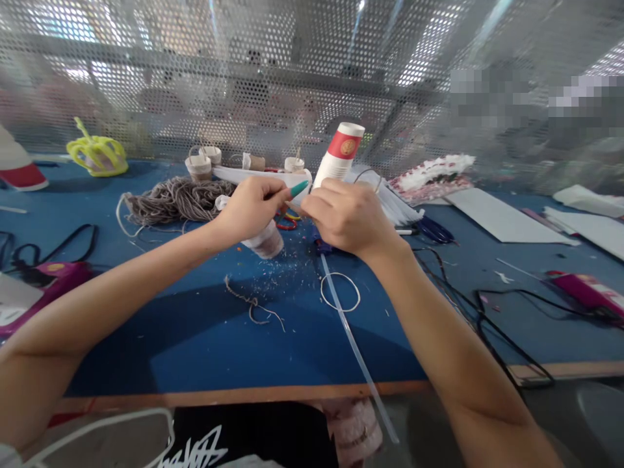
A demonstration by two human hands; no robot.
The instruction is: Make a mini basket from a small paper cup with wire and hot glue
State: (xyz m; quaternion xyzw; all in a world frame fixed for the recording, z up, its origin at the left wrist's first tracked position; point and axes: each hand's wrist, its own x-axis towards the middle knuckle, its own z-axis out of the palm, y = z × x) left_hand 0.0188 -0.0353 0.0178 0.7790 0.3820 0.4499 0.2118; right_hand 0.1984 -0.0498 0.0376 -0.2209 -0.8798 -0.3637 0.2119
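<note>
Blue bench [195, 344] carries grey-brown yarn skein [178, 200] beyond left forearm, within easy reach. Left hand [248, 209] and right hand [353, 216] raised close together, fingertips pinched, apparently for fine control; anything between them too small to confirm. Wrapped cup [267, 242] directly below left hand. Clear glue stick [358, 354] overhangs bench edge; white ring [358, 292] overlaps it.

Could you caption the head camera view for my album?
Two hands meet above a blue worktable, near grey yarn and stacked paper cups.
</note>
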